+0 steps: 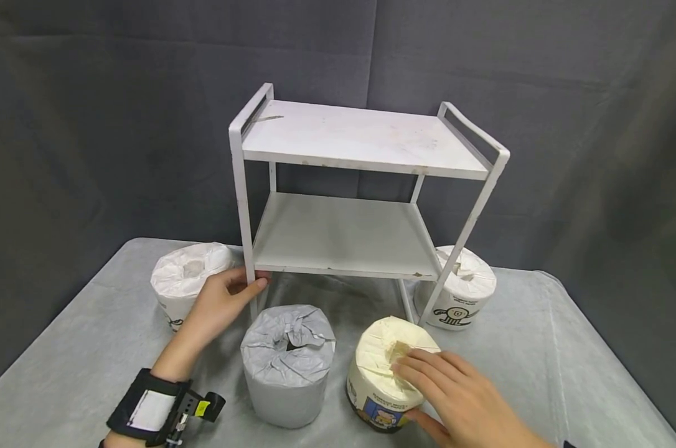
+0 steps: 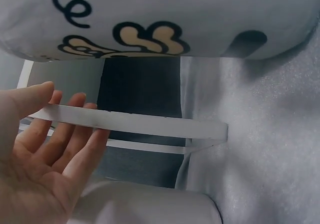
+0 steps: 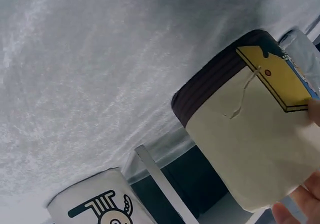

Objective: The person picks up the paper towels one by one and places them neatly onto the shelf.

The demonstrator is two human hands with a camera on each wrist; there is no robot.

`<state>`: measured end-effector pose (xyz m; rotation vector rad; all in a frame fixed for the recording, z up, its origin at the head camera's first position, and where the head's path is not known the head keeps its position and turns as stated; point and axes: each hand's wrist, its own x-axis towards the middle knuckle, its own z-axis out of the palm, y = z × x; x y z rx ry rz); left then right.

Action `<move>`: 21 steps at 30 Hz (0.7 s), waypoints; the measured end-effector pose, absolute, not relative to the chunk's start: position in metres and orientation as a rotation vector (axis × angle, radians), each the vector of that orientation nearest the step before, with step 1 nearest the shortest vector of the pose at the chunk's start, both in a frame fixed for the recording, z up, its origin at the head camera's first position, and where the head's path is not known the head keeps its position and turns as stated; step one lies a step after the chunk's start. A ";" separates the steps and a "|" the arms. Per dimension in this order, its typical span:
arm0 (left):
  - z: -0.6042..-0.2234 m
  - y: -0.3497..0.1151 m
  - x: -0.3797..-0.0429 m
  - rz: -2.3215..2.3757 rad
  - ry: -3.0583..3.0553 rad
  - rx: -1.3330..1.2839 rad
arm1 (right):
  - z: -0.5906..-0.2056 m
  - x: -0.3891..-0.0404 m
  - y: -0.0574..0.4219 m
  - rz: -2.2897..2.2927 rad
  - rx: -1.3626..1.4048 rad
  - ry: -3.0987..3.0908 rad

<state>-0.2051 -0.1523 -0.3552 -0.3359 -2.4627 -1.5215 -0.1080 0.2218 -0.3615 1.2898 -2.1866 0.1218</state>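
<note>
A small white two-tier shelf [image 1: 343,236] stands in the middle of the table. My left hand [image 1: 220,305] holds its front left leg [image 2: 135,124], the thumb on one side and the fingers on the other. My right hand [image 1: 455,392] grips a toilet roll in cream wrapping [image 1: 394,354], fingers over its top and thumb low on its printed side. That roll stands in front of the shelf's right side; its brown base and yellow print show in the right wrist view. A grey-wrapped toilet roll [image 1: 284,398] stands between my hands.
A white-wrapped toilet roll [image 1: 189,274] stands behind my left hand, left of the shelf. Another white roll [image 1: 461,292] with a cartoon print is beside the shelf's right leg. A grey cloth covers the table [image 1: 539,348]; a dark curtain [image 1: 568,137] hangs behind.
</note>
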 end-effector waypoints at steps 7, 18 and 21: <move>-0.355 -0.152 -0.205 -1.521 -2.455 -0.280 | -0.367 -0.113 0.224 0.098 1.334 -2.177; -0.356 -0.152 -0.205 -1.429 -2.516 -0.322 | -0.372 -0.115 0.220 0.156 1.318 -2.097; -0.357 -0.152 -0.206 -1.431 -2.515 -0.342 | -0.373 -0.115 0.220 0.161 1.310 -2.085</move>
